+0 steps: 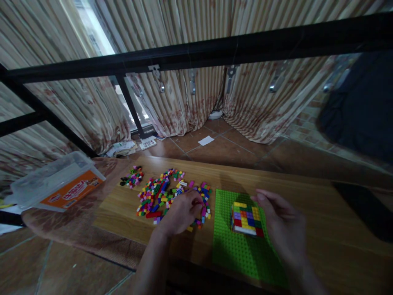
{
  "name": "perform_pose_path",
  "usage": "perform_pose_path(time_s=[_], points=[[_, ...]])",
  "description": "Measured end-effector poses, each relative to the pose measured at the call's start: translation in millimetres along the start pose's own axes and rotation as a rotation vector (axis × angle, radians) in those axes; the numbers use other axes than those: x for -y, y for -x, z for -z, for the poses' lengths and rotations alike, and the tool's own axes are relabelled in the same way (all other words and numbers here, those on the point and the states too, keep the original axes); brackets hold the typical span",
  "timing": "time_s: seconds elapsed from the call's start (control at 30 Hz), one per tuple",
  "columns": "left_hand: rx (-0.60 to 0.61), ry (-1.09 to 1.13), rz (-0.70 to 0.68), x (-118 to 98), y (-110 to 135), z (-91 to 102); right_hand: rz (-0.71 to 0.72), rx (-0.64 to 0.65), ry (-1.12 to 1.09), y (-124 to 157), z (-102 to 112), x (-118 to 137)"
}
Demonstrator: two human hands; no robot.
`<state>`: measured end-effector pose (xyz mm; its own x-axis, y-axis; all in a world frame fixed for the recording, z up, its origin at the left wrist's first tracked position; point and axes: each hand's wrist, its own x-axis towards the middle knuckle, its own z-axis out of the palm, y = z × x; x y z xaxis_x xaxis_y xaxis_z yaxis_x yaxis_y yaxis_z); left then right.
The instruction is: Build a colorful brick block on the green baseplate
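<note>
My left hand (pixel 183 209) reaches down into a spread of loose toy building bricks (pixel 150 194). Its fingers are curled and closed among the bricks on the right side of the pile; what they hold, if anything, is too small to name. A green studded baseplate (pixel 225 246) lies to the right of the pile. On it sits a low block built of multicoloured bricks (pixel 245 218), with yellow, red, blue, purple and orange on top. My right hand (pixel 284 227) hovers beside the block's right edge, thumb and forefinger pinched. Whatever is between those fingertips is hidden.
A smaller brick cluster (pixel 132 177) lies at the left of the wooden table (pixel 325 229). Farther left stands a clear plastic box (pixel 58 180) with an orange label. A dark flat object (pixel 364 209) rests at the right end. Behind runs a black metal bar (pixel 196 55) before curtains.
</note>
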<state>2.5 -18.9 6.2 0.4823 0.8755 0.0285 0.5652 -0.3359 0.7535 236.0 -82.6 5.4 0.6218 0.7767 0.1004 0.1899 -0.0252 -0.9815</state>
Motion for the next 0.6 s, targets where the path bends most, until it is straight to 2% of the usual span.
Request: perform_pose_path(time_s=[0.27, 0.43, 0.6], points=[[-0.087, 0.444, -0.01, -15, -8, -19.0, 0.089, 0.058, 0.059, 8, -1, -3], [-0.237, 0.528, -0.096, -39, -11, -44.5, 0.225, 0.274, 0.158, 11, -1, -3], [-0.275, 0.496, -0.173, -56, -11, -60.8, 0.425, 0.416, 0.219, 7, 1, -2]])
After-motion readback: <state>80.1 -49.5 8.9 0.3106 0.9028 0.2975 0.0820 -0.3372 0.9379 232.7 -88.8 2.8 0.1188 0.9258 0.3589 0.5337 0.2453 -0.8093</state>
